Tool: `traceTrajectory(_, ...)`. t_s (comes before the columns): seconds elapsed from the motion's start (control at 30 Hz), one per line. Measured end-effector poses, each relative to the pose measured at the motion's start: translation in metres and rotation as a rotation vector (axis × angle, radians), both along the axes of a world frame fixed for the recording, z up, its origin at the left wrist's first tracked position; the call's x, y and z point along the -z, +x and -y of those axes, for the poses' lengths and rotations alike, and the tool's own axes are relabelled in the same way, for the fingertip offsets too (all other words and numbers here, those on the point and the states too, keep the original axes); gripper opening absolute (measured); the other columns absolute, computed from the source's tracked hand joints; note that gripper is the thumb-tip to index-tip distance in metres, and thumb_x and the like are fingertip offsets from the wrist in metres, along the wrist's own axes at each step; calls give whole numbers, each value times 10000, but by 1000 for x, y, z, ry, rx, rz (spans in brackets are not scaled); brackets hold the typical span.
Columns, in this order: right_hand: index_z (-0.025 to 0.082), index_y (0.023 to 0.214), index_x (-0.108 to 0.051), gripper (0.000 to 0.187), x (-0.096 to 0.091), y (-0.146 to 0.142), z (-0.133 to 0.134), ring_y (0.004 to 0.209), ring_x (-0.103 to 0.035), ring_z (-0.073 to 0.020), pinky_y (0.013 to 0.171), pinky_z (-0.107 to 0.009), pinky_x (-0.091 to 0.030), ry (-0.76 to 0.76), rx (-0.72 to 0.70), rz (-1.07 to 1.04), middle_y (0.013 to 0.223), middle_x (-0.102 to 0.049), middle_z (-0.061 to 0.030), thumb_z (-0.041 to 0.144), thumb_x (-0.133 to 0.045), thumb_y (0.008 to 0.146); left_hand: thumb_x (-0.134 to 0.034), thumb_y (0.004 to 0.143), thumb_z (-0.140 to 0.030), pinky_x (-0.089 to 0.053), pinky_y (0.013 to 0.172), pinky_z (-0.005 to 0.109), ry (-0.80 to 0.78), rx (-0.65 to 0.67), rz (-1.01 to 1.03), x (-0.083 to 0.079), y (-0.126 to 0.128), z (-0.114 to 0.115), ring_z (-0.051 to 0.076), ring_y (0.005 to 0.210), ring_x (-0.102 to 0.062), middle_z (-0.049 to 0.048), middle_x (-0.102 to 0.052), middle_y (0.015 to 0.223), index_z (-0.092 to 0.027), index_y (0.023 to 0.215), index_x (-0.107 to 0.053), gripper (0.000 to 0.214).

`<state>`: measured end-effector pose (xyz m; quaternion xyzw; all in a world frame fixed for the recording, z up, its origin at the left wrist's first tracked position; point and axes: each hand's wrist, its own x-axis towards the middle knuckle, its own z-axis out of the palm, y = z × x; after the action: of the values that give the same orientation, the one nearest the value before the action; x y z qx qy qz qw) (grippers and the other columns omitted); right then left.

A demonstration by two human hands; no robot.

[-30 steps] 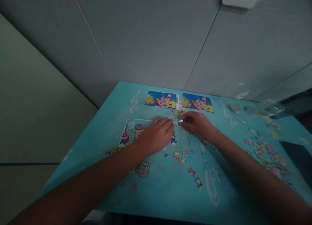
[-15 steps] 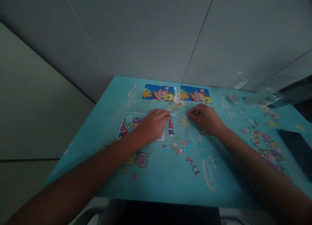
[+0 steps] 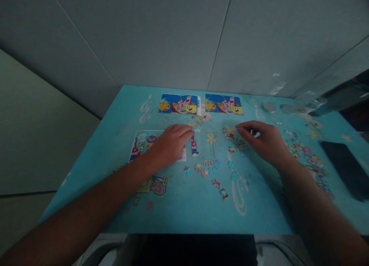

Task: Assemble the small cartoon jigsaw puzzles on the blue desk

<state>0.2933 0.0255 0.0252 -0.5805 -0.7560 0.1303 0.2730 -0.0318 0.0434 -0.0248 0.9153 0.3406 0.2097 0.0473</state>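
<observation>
My left hand point(image 3: 170, 143) lies flat, fingers stretched out, on a partly built cartoon jigsaw point(image 3: 143, 143) on the turquoise table point(image 3: 184, 208). A short assembled strip of pieces point(image 3: 194, 146) sits just right of its fingertips. My right hand point(image 3: 263, 140) hovers palm down with fingers loosely spread, its fingertips over a small cluster of loose pieces point(image 3: 230, 133). It holds nothing that I can see. More loose pieces point(image 3: 206, 168) are scattered between my forearms.
Two printed cartoon reference pictures point(image 3: 178, 103) point(image 3: 223, 103) lie at the table's far edge by the grey wall. A large pile of pieces point(image 3: 307, 158) spreads at the right, beside a dark flat object point(image 3: 344, 168). Clear containers point(image 3: 308, 102) and round lids point(image 3: 269, 106) stand at the back right.
My right hand has moved right, away from the left hand, and its pinch has opened. The left hand stayed on the jigsaw. The view has tilted down a little.
</observation>
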Motion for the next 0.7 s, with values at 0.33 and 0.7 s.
traceTrajectory(0.33,222,1033,-748,248,-9,4,5,821,-688,-232,708,-349,-526,40,26,69,952,-753,-79,380,-572,957,-475,818,12,-426,1133,505,-30,-3,-48,-4,-2,1,269,1318,-516,147,-576,1400,-110,1360,-567,563)
traceTrajectory(0.7,213,1035,-751,241,-13,8,4,812,-694,-222,748,-347,-515,32,18,82,948,-764,-67,335,-555,966,-467,823,-10,-435,1128,512,-12,8,-30,3,-5,-2,266,1302,-525,124,-563,1410,-158,1374,-556,578)
